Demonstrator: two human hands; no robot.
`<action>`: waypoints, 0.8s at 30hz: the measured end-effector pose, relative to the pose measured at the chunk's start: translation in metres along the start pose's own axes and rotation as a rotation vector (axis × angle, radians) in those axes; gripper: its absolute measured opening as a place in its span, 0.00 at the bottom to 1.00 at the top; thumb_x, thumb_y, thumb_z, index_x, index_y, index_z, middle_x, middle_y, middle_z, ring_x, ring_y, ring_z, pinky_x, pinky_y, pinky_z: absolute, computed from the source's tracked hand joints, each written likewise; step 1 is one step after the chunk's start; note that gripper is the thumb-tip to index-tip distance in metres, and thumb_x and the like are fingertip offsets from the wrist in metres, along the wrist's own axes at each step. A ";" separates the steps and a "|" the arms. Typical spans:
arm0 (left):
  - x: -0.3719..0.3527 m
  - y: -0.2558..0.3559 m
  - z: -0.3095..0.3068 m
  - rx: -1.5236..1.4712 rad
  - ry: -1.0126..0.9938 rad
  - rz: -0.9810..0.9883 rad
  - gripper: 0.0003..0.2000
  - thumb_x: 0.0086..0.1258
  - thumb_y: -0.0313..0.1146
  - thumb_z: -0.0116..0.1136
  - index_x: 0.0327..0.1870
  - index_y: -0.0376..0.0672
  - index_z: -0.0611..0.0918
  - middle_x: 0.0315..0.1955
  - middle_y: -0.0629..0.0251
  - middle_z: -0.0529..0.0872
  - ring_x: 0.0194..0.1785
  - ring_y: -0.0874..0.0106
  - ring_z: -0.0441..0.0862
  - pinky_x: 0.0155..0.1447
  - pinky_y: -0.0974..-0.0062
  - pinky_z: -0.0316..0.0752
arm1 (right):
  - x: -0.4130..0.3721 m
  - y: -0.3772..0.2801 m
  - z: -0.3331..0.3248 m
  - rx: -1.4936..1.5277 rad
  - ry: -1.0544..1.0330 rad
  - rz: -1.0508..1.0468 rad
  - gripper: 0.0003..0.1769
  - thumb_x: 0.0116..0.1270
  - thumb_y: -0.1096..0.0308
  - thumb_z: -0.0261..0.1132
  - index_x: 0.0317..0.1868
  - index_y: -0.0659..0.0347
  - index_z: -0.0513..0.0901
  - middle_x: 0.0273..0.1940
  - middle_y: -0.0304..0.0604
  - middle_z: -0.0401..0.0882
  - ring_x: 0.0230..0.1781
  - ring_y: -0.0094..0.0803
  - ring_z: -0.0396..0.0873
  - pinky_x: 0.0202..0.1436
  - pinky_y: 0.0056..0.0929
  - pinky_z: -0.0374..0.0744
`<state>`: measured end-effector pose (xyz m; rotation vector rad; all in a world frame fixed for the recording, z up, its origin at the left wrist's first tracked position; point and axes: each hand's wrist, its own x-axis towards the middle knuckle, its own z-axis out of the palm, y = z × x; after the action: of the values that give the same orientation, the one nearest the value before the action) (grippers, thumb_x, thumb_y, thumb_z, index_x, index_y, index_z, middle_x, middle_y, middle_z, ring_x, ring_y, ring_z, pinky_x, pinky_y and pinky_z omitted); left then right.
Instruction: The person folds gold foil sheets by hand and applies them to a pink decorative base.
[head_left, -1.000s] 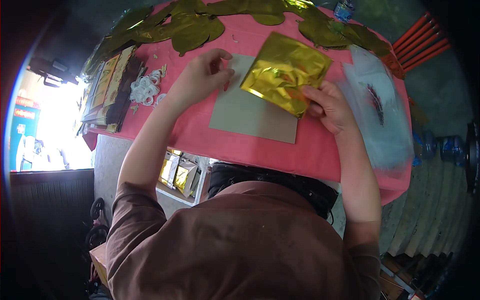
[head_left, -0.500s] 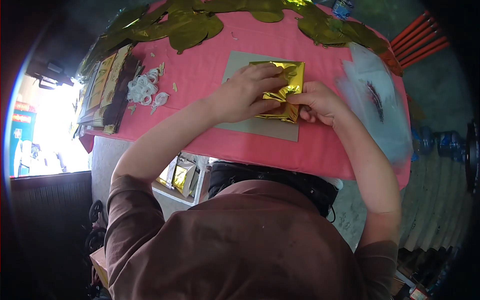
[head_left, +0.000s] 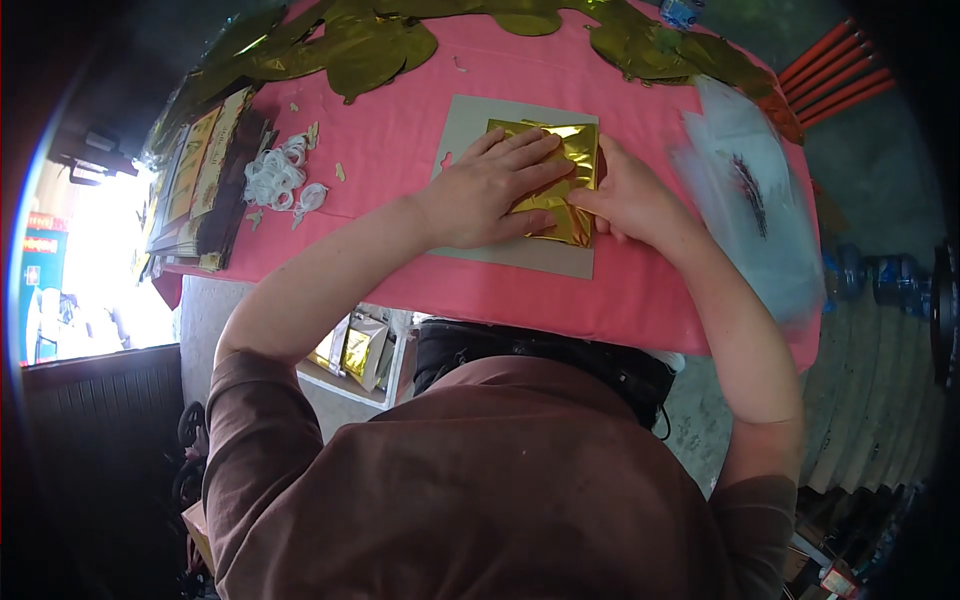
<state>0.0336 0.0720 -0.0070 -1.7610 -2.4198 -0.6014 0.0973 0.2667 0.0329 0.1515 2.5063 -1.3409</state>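
A folded sheet of shiny gold foil (head_left: 578, 150) lies on a grey cardboard sheet (head_left: 562, 262) at the middle of the table. Spread flat across the left part of the foil is my left hand (head_left: 485, 192), its fingers pointing right. At the foil's right edge, my right hand (head_left: 640, 205) has its thumb on top and its other fingers bent beside and partly below the edge, so the foil is pinched there. The undersides of those fingers are hidden.
The table has a pink cloth (head_left: 380, 150). Large gold foil pieces (head_left: 370, 65) lie along its far side. To the left are white rings of cord (head_left: 275, 178) and a stack of printed packs (head_left: 200, 180). Clear plastic bags (head_left: 745, 190) lie right. Below hangs an open box (head_left: 365, 360).
The foil looks flatter and smoother under my left hand, which still presses on it. My right hand's index finger has straightened up along the foil's right edge. The view has shifted slightly.
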 end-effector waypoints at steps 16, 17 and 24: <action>0.005 -0.006 -0.006 0.013 0.007 -0.006 0.27 0.64 0.47 0.56 0.62 0.43 0.72 0.64 0.52 0.67 0.69 0.57 0.61 0.71 0.58 0.54 | -0.031 0.035 0.036 -0.778 0.254 -0.415 0.36 0.71 0.56 0.52 0.68 0.74 0.54 0.71 0.61 0.47 0.74 0.49 0.46 0.74 0.48 0.41; 0.007 -0.009 -0.008 -0.035 0.016 -0.021 0.26 0.64 0.45 0.56 0.61 0.42 0.72 0.62 0.52 0.69 0.67 0.57 0.63 0.69 0.58 0.56 | -0.030 0.035 0.037 -0.809 0.242 -0.402 0.36 0.71 0.55 0.50 0.68 0.74 0.53 0.71 0.62 0.46 0.74 0.49 0.46 0.74 0.48 0.40; 0.039 -0.048 0.000 -0.202 0.099 -0.067 0.13 0.64 0.33 0.53 0.48 0.39 0.78 0.45 0.57 0.80 0.53 0.58 0.74 0.57 0.61 0.68 | -0.030 0.032 0.034 -0.870 0.207 -0.365 0.37 0.72 0.52 0.47 0.70 0.73 0.50 0.71 0.62 0.45 0.74 0.49 0.45 0.75 0.47 0.40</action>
<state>-0.0245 0.0941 -0.0078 -1.6782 -2.4336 -0.9473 0.1400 0.2583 -0.0012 -0.3851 3.1428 -0.2196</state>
